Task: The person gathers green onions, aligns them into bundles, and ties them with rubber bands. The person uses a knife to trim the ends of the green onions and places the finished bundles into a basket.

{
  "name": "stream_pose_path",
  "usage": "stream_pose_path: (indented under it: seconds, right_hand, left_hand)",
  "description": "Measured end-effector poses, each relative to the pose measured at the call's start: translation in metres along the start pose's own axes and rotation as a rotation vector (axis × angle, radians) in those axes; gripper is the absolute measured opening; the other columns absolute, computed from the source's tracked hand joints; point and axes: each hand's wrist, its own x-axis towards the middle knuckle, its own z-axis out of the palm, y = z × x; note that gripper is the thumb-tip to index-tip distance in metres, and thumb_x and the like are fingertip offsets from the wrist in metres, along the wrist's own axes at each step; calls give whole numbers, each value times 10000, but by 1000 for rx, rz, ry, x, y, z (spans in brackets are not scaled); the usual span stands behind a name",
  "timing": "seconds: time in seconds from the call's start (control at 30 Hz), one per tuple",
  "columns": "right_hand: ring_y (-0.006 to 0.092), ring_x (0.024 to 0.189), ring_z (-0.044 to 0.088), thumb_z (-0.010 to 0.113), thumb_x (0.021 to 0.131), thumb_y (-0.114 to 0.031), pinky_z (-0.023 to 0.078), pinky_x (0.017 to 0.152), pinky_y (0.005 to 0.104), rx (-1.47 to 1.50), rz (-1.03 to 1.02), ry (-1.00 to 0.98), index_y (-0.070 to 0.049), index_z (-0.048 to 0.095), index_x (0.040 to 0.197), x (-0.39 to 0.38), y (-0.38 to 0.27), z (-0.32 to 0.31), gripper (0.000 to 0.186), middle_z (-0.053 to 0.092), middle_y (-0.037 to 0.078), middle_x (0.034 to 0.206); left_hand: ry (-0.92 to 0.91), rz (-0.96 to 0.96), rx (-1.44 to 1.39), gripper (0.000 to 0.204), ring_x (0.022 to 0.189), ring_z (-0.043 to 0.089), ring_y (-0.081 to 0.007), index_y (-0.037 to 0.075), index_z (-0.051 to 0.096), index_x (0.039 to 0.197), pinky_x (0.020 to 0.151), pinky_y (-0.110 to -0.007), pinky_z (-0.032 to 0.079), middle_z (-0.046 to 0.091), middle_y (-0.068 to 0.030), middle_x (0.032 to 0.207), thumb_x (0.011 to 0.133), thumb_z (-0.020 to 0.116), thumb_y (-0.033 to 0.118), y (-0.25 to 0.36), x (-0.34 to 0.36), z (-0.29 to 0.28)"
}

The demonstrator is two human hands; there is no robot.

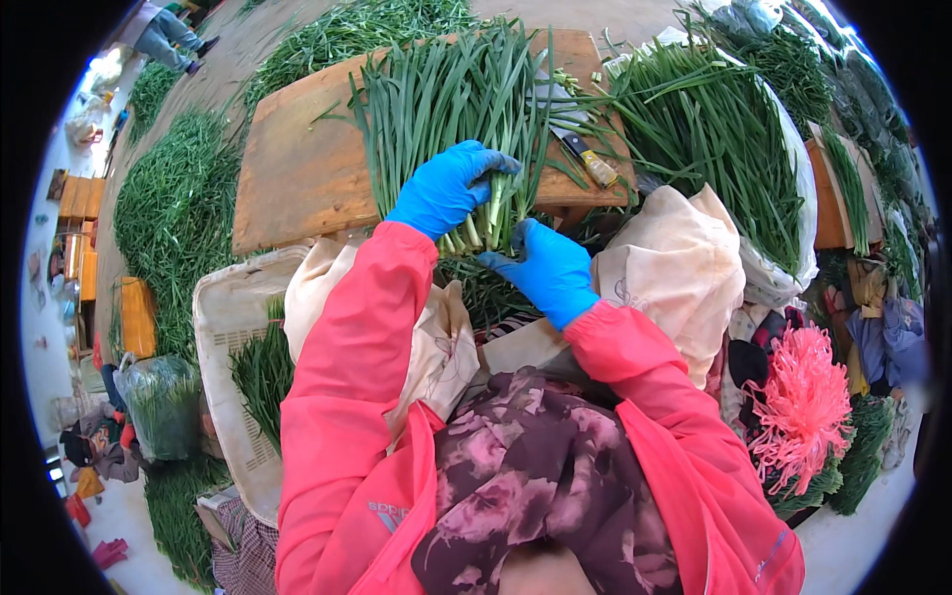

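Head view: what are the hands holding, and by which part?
Both blue-gloved hands hold a bunch of green chives at its pale root end: left hand wraps over the stalks, right hand cups the cut ends from below.

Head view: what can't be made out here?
- Right hand: fingertips hidden behind the bundle of green stalks, so its grip can't be confirmed.
- Left hand: wrapped over the bundle; palm side hidden.
- Knife: blade partly covered by stalks.
- White crate: largely hidden by the left sleeve.
- Person at the top left edge: cut off by the fisheye rim.
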Motion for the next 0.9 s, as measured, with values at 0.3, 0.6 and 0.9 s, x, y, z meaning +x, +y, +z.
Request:
stream_pose_path:
  seconds: [0.3,0.6,0.9]
  right_hand:
    - [332,631,604,679,798,-367,468,561,420,67,-134,205,-88,592,870,1,25,29,300,613,137,714]
    - [81,664,596,632,889,-183,438,571,218,1034,325,-207,-36,579,948,0,24,15,167,611,16,770]
    - [106,680,617,556,921,-194,466,587,227,1187,323,-300,-46,555,956,-1,29,7,153,623,33,781]
  left_hand:
    - [96,-52,-199,248,995,620,-175,48,628,1084,913,-297,469,665,-76,1057,849,597,-24,-7,-1,-18]
    - [-168,-49,31,425,965,605,-225,141,598,1205,878,-317,476,623,-92,1040,829,557,-52,-27,-16,-33]
    - [5,-69,-67,413,994,589,-175,167,539,1308,876,-305,458,629,-60,1111,903,552,89,3,-24,-43]
